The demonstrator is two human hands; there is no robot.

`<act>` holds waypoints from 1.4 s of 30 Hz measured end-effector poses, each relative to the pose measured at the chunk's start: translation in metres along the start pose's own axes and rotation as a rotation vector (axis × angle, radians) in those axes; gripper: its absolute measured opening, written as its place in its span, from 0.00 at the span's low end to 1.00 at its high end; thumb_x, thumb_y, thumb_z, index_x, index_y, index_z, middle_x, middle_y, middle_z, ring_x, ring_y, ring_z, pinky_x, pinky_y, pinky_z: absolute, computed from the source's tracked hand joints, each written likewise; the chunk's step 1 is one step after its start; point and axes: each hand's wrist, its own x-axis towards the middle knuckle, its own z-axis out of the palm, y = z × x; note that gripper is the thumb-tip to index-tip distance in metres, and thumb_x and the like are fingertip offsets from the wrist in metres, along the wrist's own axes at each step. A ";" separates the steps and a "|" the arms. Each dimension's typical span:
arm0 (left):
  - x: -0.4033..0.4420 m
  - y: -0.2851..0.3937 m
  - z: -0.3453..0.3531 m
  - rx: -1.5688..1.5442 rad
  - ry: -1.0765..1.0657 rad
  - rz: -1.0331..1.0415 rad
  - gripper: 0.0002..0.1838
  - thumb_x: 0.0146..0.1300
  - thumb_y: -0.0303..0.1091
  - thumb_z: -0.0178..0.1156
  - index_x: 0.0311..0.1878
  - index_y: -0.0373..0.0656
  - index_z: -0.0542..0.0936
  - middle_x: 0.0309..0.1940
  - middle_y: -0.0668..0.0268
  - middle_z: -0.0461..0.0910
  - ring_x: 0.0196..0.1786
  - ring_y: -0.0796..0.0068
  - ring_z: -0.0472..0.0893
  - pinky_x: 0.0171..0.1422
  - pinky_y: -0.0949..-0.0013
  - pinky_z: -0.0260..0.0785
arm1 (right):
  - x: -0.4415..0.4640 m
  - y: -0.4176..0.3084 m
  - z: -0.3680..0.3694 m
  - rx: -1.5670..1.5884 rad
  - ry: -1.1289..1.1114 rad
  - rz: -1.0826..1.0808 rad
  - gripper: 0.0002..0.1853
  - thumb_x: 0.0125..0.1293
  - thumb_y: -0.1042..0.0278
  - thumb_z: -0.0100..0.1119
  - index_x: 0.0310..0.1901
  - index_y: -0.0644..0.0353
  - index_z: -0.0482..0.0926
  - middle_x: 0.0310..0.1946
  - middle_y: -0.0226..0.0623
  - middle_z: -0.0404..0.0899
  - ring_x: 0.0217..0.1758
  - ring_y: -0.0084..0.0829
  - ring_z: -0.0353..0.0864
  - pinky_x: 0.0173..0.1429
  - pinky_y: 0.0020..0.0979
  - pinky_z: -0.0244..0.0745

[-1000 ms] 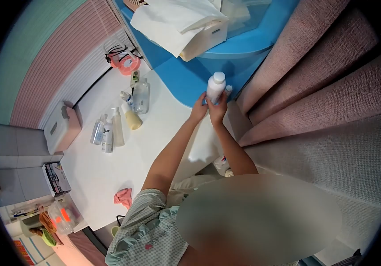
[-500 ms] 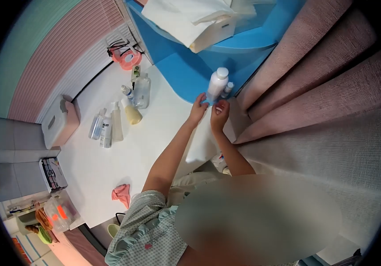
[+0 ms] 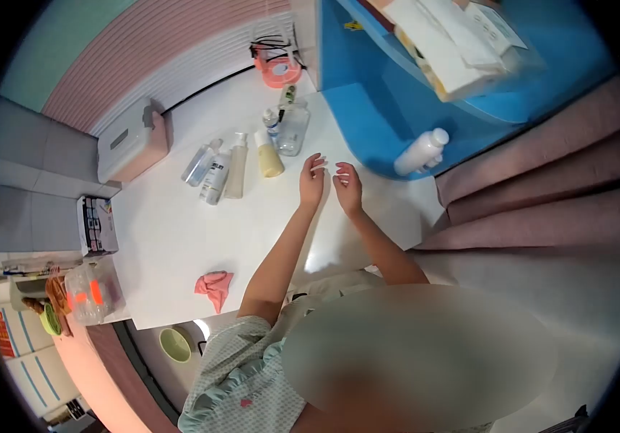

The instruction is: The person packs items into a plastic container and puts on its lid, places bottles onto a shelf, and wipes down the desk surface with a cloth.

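Observation:
My left hand (image 3: 312, 180) is over the white table, fingers bent and apart, with nothing in it. Just to its right, my right hand (image 3: 347, 186) is also empty, its fingers curled loosely. The yellow bottle (image 3: 269, 160) stands nearest, left of my left hand. Behind it are a clear wide bottle (image 3: 293, 128) and a small white-and-blue bottle (image 3: 272, 124). Further left are a tall pump bottle (image 3: 236, 169), a white lettered bottle (image 3: 214, 179) and a clear bottle (image 3: 199, 164). A white capped bottle (image 3: 418, 153) stands on the blue shelf (image 3: 371, 130), apart from both hands.
On the white table (image 3: 173, 245) lies a pink cloth (image 3: 215, 287). A pink-and-white box (image 3: 133, 144) stands at the left back, a black-and-white box (image 3: 98, 226) at the left edge. Tissue packs (image 3: 454, 54) lie on the upper shelf; a curtain (image 3: 541, 180) hangs right.
Both hands have let go of the white bottle and moved left from the shelf over the table. The bottle stays on the blue shelf. The view has turned.

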 end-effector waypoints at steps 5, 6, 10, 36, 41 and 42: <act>0.005 0.019 -0.038 0.043 0.249 -0.006 0.21 0.59 0.22 0.48 0.57 0.39 0.71 0.51 0.59 0.75 0.51 0.72 0.74 0.55 0.71 0.66 | 0.009 0.004 0.045 0.016 -0.137 -0.005 0.19 0.56 0.77 0.60 0.51 0.60 0.71 0.39 0.38 0.73 0.36 0.28 0.76 0.41 0.27 0.75; 0.008 0.022 -0.044 0.086 0.262 0.015 0.21 0.59 0.22 0.48 0.57 0.38 0.71 0.51 0.59 0.75 0.51 0.71 0.74 0.56 0.71 0.66 | 0.014 0.014 0.056 0.015 -0.149 -0.008 0.21 0.56 0.75 0.61 0.52 0.59 0.71 0.39 0.38 0.73 0.36 0.28 0.76 0.41 0.27 0.75; 0.031 0.016 -0.062 0.208 0.252 0.087 0.23 0.57 0.23 0.49 0.59 0.35 0.70 0.53 0.54 0.74 0.55 0.64 0.74 0.59 0.68 0.64 | 0.038 0.024 0.088 -0.036 -0.164 0.148 0.28 0.54 0.63 0.67 0.55 0.62 0.69 0.40 0.40 0.75 0.37 0.31 0.78 0.42 0.28 0.75; 0.067 0.010 -0.063 0.672 0.087 0.121 0.42 0.43 0.39 0.71 0.62 0.33 0.65 0.55 0.48 0.71 0.56 0.52 0.73 0.59 0.60 0.67 | 0.125 -0.005 0.106 0.020 -0.213 0.739 0.25 0.45 0.48 0.68 0.31 0.65 0.79 0.29 0.37 0.77 0.29 0.28 0.76 0.30 0.29 0.68; 0.045 0.037 -0.039 0.695 -0.028 -0.054 0.51 0.37 0.44 0.75 0.65 0.35 0.63 0.56 0.47 0.71 0.56 0.54 0.74 0.58 0.62 0.68 | 0.096 -0.009 0.064 0.276 -0.213 0.662 0.24 0.50 0.58 0.67 0.43 0.68 0.76 0.36 0.39 0.79 0.37 0.28 0.79 0.39 0.29 0.73; 0.041 0.035 -0.035 0.717 -0.044 -0.039 0.51 0.36 0.43 0.75 0.65 0.35 0.63 0.55 0.48 0.72 0.54 0.54 0.75 0.56 0.61 0.69 | 0.091 -0.006 0.055 0.309 -0.233 0.559 0.24 0.49 0.60 0.68 0.45 0.67 0.75 0.38 0.39 0.78 0.40 0.28 0.78 0.42 0.29 0.73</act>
